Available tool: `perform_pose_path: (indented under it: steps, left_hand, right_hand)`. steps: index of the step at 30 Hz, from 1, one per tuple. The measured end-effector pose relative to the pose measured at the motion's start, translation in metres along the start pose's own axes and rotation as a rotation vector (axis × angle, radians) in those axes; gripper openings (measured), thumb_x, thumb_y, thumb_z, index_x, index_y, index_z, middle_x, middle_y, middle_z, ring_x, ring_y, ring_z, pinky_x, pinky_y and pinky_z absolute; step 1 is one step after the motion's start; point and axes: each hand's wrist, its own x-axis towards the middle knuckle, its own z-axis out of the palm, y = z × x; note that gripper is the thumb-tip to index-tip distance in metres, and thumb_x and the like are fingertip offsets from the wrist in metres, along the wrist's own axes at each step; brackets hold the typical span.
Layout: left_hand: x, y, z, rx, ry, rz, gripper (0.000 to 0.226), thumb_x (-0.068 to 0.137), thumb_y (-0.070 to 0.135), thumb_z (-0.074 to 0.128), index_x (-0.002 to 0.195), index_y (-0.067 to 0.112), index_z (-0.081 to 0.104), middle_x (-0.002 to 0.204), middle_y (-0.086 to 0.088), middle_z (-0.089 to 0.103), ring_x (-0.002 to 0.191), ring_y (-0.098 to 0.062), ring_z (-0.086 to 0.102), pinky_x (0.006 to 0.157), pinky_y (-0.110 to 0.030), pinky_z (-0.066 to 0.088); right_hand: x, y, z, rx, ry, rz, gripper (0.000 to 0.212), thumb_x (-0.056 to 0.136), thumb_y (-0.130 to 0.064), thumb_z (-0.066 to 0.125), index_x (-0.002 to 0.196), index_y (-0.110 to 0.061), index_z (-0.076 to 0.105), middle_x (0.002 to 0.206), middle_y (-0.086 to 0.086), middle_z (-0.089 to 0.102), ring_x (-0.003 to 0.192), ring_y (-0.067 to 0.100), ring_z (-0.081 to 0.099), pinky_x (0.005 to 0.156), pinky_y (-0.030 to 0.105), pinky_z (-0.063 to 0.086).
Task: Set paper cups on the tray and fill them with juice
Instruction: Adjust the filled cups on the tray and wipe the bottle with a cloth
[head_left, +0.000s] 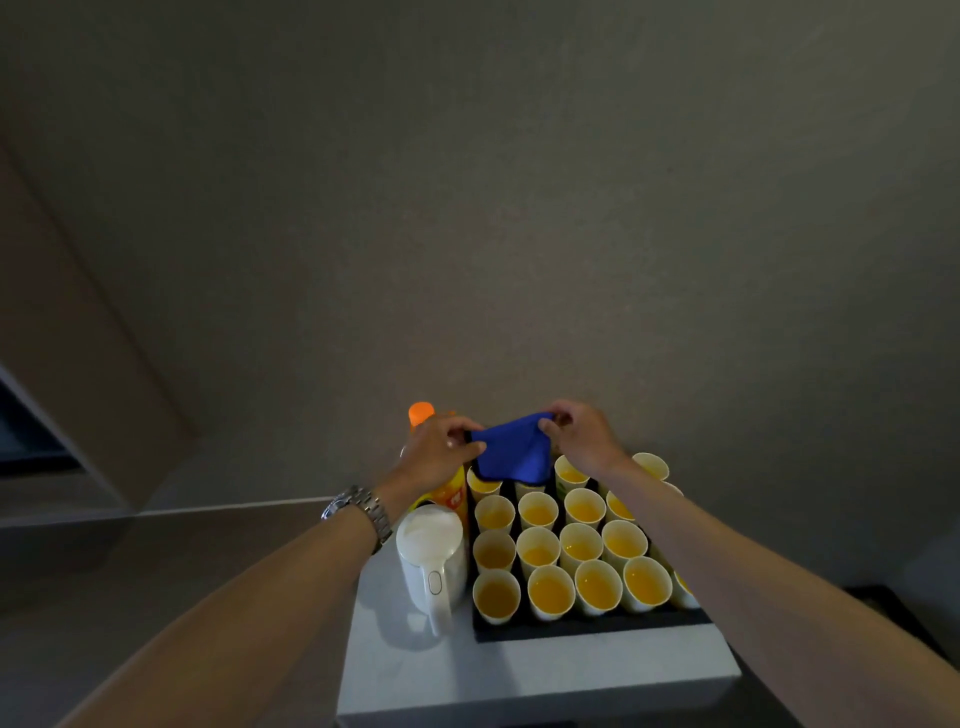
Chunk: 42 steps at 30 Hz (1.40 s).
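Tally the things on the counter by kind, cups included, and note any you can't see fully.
Paper cups: 18 at least partly in view; an arm and the cloth may hide more
Black tray: 1
Orange-capped juice bottle: 1
White kettle: 1
Blue cloth: 1, held above the back cups
Total: 22

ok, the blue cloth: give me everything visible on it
The blue cloth is plain deep blue, soft and matte, apparently microfibre. It is held up in the air, stretched between both hands: the left hand pinches its left top corner, the right hand its right top corner. It sags in the middle and hangs down with folds over the far row of paper cups on the tray. Whether its lower edge touches them cannot be told.
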Motion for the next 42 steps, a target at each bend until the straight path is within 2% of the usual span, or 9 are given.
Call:
perform_pose_path:
  steps: [5,8,11,15,19,24,28,34,42]
  left_hand:
    - [-0.006,0.007,0.006,-0.132,-0.067,-0.102,0.006,0.105,0.026,0.056,0.102,0.022,0.059,0.096,0.001,0.06,0.092,-0.014,0.06,0.08,-0.025,0.051]
    - [-0.013,0.008,0.012,-0.3,-0.059,-0.165,0.008,0.108,0.029,0.048,0.104,0.025,0.053,0.107,-0.004,0.064,0.1,-0.018,0.066,0.086,-0.039,0.059]
    - [-0.026,0.005,0.019,-0.45,-0.062,-0.254,0.009,0.109,0.03,0.046,0.112,0.025,0.053,0.113,-0.004,0.064,0.1,-0.015,0.068,0.078,-0.038,0.062]
    - [-0.049,-0.009,0.025,-0.629,-0.133,-0.363,0.032,0.099,0.023,0.066,0.128,0.018,0.052,0.119,-0.006,0.07,0.108,-0.023,0.072,0.082,-0.045,0.063]
    - [-0.079,-0.031,0.026,-0.635,-0.148,-0.394,0.039,0.092,0.012,0.075,0.127,0.017,0.058,0.116,-0.007,0.075,0.103,-0.02,0.074,0.076,-0.037,0.063]
    - [-0.114,-0.065,0.031,-0.591,-0.092,-0.471,0.037,0.09,0.014,0.077,0.126,0.011,0.068,0.113,-0.004,0.077,0.107,-0.021,0.073,0.082,-0.041,0.063]
    - [-0.144,-0.084,0.03,-0.566,-0.065,-0.564,0.033,0.09,0.016,0.077,0.12,0.007,0.069,0.111,-0.006,0.077,0.106,-0.021,0.073,0.078,-0.036,0.063]
    - [-0.195,-0.127,0.041,-0.587,-0.2,-0.744,0.031,0.096,0.018,0.07,0.124,0.007,0.066,0.119,-0.009,0.074,0.109,-0.022,0.072,0.088,-0.037,0.061]
    - [-0.211,-0.173,0.07,-0.564,-0.037,-0.896,0.032,0.097,0.005,0.065,0.128,0.008,0.062,0.122,-0.012,0.07,0.105,-0.021,0.07,0.076,-0.028,0.061]
  right_hand:
    - [-0.004,0.002,0.007,0.068,-0.051,0.101,0.015,0.108,-0.026,0.043,0.105,-0.016,0.054,0.093,0.0,0.059,0.087,0.018,0.055,0.069,0.028,0.042]
    - [-0.01,0.003,0.016,0.119,-0.079,0.17,0.018,0.109,-0.029,0.038,0.109,-0.017,0.052,0.099,0.001,0.058,0.093,0.019,0.056,0.074,0.033,0.046]
    - [-0.018,0.007,0.025,0.238,-0.127,0.306,0.022,0.109,-0.033,0.035,0.117,-0.019,0.05,0.103,-0.002,0.055,0.094,0.017,0.055,0.066,0.032,0.049]
    - [-0.033,0.02,0.044,0.405,-0.135,0.469,0.021,0.108,-0.035,0.041,0.114,-0.019,0.054,0.107,0.0,0.059,0.09,0.016,0.058,0.065,0.034,0.051]
    - [-0.057,0.038,0.074,0.548,-0.194,0.559,0.021,0.106,-0.032,0.049,0.119,-0.018,0.057,0.113,0.006,0.066,0.096,0.02,0.066,0.061,0.034,0.055]
    - [-0.086,0.046,0.109,0.568,-0.242,0.588,0.014,0.106,-0.028,0.05,0.114,-0.02,0.057,0.112,0.006,0.067,0.096,0.021,0.067,0.061,0.035,0.058]
    - [-0.109,0.05,0.137,0.552,-0.278,0.619,0.008,0.105,-0.027,0.051,0.109,-0.022,0.057,0.109,0.004,0.068,0.096,0.021,0.068,0.07,0.04,0.062]
    - [-0.154,0.065,0.18,0.59,-0.382,0.719,0.029,0.098,-0.019,0.063,0.125,-0.018,0.053,0.128,0.009,0.061,0.112,0.028,0.064,0.078,0.041,0.062]
    - [-0.176,0.085,0.226,0.36,-0.305,0.74,0.048,0.089,0.0,0.069,0.127,-0.023,0.048,0.132,0.01,0.058,0.12,0.028,0.058,0.095,0.039,0.056]
